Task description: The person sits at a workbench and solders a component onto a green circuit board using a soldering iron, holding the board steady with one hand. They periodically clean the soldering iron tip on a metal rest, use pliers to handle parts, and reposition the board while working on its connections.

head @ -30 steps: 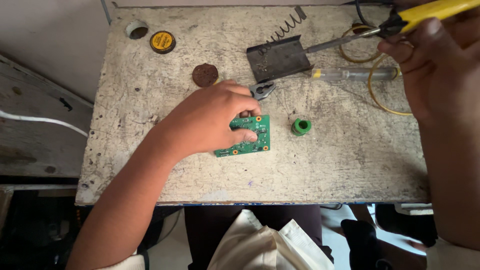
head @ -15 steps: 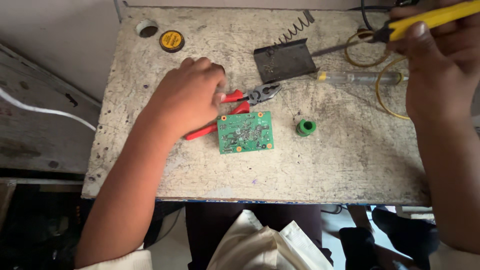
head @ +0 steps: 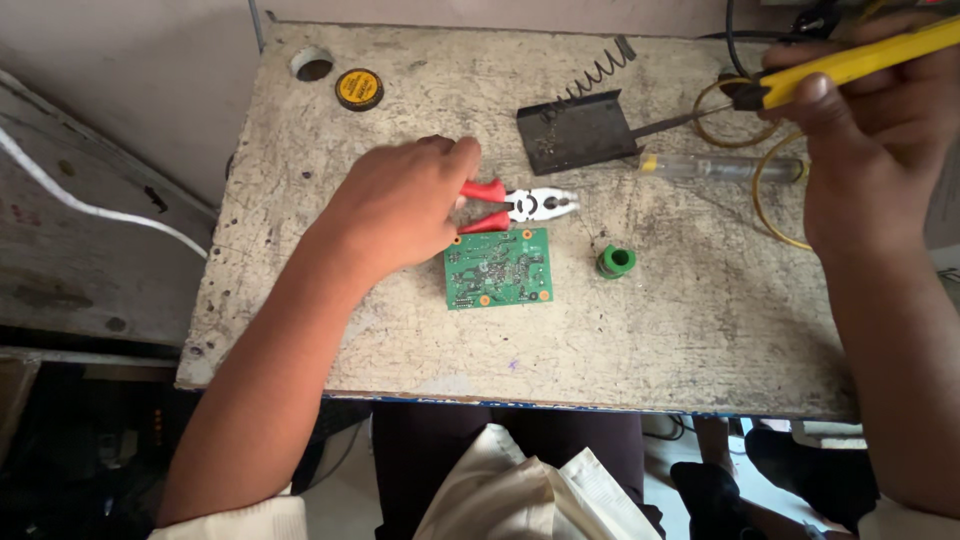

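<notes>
Your left hand [head: 400, 205] has slid off the green circuit board [head: 497, 267] to close around the red-handled pliers [head: 515, 206] just above it; your right hand [head: 870, 130] grips the yellow soldering iron [head: 850, 65].

Worn bench [head: 700, 340] carries circuit board [head: 497, 268], pliers [head: 520, 206], green spool [head: 615, 262].

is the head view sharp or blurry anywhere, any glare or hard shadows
Head view: soft, even light, no glare; the circuit board and pliers look sharp; only faint shadows on the table; the right hand with the yellow soldering iron is slightly soft at the frame edge; under the table is dark.
</notes>
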{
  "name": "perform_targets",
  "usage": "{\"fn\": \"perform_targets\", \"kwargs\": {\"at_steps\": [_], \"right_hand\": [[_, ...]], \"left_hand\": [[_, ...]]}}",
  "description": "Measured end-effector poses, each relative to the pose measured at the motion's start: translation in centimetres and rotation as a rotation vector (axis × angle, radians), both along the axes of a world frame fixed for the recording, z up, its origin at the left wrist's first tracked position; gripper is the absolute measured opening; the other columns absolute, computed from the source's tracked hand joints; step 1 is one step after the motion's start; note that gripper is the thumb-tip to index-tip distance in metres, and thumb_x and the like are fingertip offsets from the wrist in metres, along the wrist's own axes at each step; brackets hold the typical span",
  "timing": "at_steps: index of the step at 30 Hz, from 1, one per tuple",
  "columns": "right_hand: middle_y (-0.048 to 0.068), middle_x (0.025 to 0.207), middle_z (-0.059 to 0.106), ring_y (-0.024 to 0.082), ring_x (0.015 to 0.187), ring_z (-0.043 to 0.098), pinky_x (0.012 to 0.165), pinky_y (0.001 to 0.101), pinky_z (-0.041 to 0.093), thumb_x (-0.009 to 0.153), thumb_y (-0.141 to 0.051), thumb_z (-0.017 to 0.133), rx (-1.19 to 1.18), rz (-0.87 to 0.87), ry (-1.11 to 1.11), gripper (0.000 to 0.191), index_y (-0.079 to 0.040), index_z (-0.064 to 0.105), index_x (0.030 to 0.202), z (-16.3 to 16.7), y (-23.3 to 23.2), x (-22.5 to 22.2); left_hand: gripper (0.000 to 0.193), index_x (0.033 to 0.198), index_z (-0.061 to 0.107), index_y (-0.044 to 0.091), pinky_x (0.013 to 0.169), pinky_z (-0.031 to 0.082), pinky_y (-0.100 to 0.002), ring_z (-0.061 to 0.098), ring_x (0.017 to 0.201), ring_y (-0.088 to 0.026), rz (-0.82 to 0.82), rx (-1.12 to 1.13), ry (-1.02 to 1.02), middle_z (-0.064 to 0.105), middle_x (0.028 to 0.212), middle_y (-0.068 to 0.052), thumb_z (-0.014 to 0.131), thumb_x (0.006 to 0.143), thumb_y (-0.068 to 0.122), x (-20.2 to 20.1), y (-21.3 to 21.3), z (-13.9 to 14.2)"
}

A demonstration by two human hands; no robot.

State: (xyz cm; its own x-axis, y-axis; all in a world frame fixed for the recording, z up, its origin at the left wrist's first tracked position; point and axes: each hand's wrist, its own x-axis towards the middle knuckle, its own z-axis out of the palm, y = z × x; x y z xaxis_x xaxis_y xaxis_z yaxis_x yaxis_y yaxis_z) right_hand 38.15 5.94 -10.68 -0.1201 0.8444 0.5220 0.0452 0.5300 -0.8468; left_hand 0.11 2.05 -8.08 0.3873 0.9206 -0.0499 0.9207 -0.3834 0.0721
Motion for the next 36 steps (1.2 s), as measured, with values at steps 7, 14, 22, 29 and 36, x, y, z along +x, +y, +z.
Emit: {"fn": "perform_targets", "kwargs": {"at_steps": [7,14,22,29,36], "right_hand": [[0.02,0.126,0.063,0.024,0.123,0.066,0.103,0.0295,0.056,0.12,0.007,0.051,0.106,0.064,-0.13,0.022,-0.004,0.039,0.135,0.2,-0.5,0.2],[0.017,0.124,0.063,0.023,0.12,0.067,0.102,0.0293,0.057,0.121,0.003,0.055,0.073,0.07,-0.079,0.024,-0.006,0.04,0.137,0.4,-0.3,0.1],[0.018,0.121,0.065,0.025,0.121,0.069,0.104,0.0321,0.059,0.12,0.004,0.058,0.058,0.076,-0.112,0.025,-0.006,0.041,0.134,1.2,-0.5,-1.0],[0.018,0.122,0.067,0.028,0.128,0.071,0.107,0.0344,0.06,0.117,0.005,0.061,0.027,0.128,-0.137,0.025,-0.006,0.043,0.131,1.3,-0.5,-1.9],[0.021,0.129,0.068,0.023,0.121,0.066,0.104,0.0323,0.058,0.113,0.007,0.066,0.007,0.145,-0.101,0.032,-0.005,0.044,0.133,0.8,-0.6,-2.3]], "left_hand": [[0.047,0.118,0.064,0.008,0.077,0.057,-0.042,0.073,0.093,-0.027,-0.087,0.099,-0.132,0.074,0.104,-0.01,0.083,0.074,0.008,0.0,-0.9,0.8],[0.055,0.125,0.062,0.008,0.079,0.057,-0.038,0.069,0.089,-0.023,-0.072,0.102,-0.061,0.07,0.105,-0.011,0.085,0.076,0.018,0.2,-1.4,1.3],[0.055,0.131,0.062,0.006,0.079,0.059,-0.036,0.069,0.088,-0.022,-0.068,0.226,0.014,0.066,0.107,-0.013,0.076,0.079,-0.001,-0.4,-1.5,1.2],[0.037,0.126,0.065,0.005,0.078,0.059,-0.039,0.07,0.09,-0.026,-0.045,0.267,-0.041,0.065,0.108,-0.016,0.069,0.09,-0.003,-0.5,-1.8,1.0],[0.047,0.126,0.067,0.007,0.085,0.056,-0.041,0.065,0.107,-0.026,-0.052,0.455,0.106,0.064,0.115,-0.014,0.071,0.08,-0.001,-0.2,-1.6,0.3]]}}
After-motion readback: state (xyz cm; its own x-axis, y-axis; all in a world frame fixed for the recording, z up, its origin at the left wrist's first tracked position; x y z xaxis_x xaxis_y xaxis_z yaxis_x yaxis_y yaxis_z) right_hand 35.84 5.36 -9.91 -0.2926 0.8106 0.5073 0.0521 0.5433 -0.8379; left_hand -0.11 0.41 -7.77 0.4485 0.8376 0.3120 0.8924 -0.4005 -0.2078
